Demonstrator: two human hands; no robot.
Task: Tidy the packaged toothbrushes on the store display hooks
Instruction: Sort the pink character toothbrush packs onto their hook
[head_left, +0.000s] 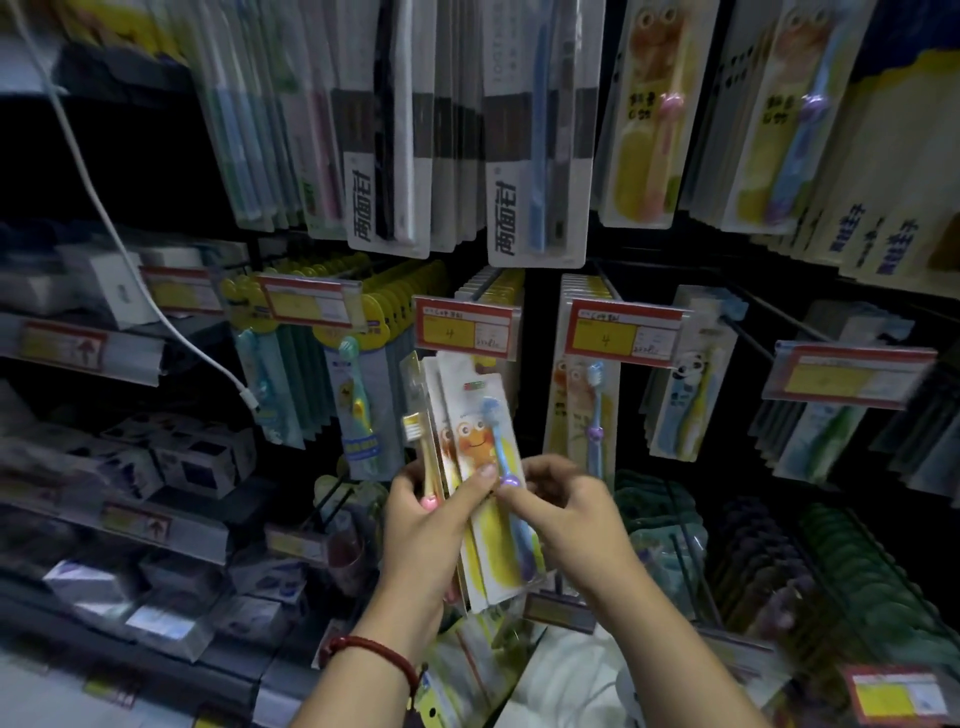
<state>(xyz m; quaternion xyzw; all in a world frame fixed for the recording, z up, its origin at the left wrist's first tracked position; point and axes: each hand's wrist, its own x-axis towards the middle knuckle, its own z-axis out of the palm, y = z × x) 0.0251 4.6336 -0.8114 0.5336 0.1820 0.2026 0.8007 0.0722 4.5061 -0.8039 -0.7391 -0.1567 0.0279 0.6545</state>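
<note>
My left hand (431, 525) grips a small stack of children's toothbrush packs (475, 436), held upright in front of the middle row of hooks. The front pack shows an orange cartoon frog and a blue brush with a purple knob. My right hand (566, 514) pinches the front pack's right edge near that knob. Behind the stack, a hook with a red and yellow price tag (465, 332) carries more yellow packs (498, 288). To the right hangs a matching row of packs (584, 395) under another price tag (621, 332).
Adult toothbrush packs (395, 130) hang in dense rows above. Panda packs (688, 395) and bare hook rods (779, 322) lie to the right. Green packs (872, 571) fill the lower right hooks. Shelves of small boxes (197, 462) and a white cable (119, 244) are on the left.
</note>
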